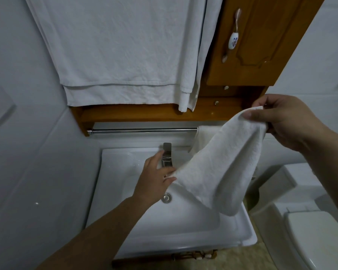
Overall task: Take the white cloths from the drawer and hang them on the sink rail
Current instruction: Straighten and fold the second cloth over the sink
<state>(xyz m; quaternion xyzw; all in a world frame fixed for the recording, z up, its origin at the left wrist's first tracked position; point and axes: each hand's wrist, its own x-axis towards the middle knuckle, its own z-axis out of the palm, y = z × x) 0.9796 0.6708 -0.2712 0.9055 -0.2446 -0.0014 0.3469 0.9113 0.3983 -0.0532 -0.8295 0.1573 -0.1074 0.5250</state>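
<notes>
A white cloth (220, 162) hangs stretched over the white sink (125, 236). My right hand (285, 123) pinches its upper corner, up near the wooden shelf. My left hand (156, 176) pinches its lower left corner, just in front of the faucet. The chrome sink rail (142, 130) runs along the wall behind the basin. Another white cloth (203, 137) hangs on the rail's right end, partly hidden behind the held one. The drawer is out of sight except for a handle at the bottom edge.
Large white towels (121, 51) hang above the rail. A wooden cabinet (261, 41) with a ceramic handle is at the upper right. The steel faucet (167, 154) stands at the back of the basin, the drain (166, 197) below. A white toilet (316, 236) sits to the right.
</notes>
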